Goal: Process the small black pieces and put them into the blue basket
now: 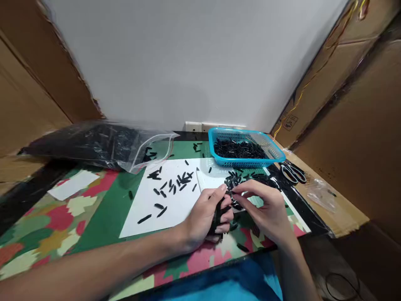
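My left hand [209, 215] is closed around a bunch of small black pieces [217, 217], slim and short, of a kind I cannot make out. Close beside it, my right hand [266, 205] has thumb and forefinger pinched at the top of the bunch, on what looks like one small black piece [231, 192]. Behind my hands lies a pile of the same black pieces [234, 180]. More of them lie scattered on the white paper [140, 209] to the left. A blue mesh basket [247, 161] at the back holds a heap of them.
A clear zip bag [103, 144] full of black material lies at the back left. Scissors [293, 172] and a crumpled plastic bag [321, 194] are at the right edge. A white paper scrap [73, 185] rests on the patterned cover. Cardboard [354, 121] and a wall [169, 62] enclose the table.
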Tool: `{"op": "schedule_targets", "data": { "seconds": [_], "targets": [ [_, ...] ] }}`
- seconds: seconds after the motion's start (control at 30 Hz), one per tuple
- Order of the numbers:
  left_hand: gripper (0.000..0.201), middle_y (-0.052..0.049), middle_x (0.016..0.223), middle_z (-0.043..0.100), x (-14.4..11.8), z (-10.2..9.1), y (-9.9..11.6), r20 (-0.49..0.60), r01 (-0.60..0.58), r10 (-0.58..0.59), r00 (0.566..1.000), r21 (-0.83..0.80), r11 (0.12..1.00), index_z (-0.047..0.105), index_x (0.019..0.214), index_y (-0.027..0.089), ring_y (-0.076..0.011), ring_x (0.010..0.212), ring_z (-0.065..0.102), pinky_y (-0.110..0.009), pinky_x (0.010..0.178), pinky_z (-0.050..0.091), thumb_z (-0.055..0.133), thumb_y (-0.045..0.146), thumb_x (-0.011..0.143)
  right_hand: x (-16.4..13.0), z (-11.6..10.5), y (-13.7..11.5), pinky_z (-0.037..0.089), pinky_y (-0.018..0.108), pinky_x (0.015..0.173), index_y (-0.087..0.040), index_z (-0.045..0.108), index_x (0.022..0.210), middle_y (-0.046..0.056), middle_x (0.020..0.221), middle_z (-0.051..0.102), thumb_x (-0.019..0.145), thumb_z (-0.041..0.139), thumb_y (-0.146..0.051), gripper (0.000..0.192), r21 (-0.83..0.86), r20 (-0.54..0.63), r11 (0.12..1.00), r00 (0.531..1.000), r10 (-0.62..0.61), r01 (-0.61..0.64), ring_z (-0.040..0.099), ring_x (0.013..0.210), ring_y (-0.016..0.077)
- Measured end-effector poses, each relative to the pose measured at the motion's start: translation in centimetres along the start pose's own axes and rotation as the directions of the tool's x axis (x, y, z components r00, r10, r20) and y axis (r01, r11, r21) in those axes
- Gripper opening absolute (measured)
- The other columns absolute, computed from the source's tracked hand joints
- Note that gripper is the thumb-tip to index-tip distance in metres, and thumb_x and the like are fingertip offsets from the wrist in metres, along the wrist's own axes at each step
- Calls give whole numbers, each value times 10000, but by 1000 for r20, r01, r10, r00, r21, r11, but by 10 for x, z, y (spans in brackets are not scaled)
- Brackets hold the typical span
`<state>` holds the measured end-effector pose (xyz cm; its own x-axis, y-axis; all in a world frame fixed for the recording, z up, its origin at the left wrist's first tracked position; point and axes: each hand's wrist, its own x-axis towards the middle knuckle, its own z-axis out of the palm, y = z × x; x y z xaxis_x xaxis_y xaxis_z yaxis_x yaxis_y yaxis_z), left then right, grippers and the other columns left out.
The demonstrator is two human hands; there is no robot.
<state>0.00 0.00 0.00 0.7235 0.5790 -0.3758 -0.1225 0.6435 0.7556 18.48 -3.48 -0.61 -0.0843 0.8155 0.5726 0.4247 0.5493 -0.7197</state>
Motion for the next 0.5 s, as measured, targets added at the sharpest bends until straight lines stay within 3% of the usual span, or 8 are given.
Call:
{"op": "schedule_targets", "data": {
  "seconds": [0.5],
  "targets": [
    [606, 82, 589, 408, 0, -2, 2, -22, -5, 5, 1000, 13, 1000, 381, 791, 238, -58, 436, 276, -111, 343, 199, 591, 790, 925, -3, 4, 9, 577, 260, 777, -223, 752, 1071, 21, 985, 788, 1027, 682, -124, 129, -115, -27, 988, 994, -104, 100, 736, 868, 149]
  ]
}}
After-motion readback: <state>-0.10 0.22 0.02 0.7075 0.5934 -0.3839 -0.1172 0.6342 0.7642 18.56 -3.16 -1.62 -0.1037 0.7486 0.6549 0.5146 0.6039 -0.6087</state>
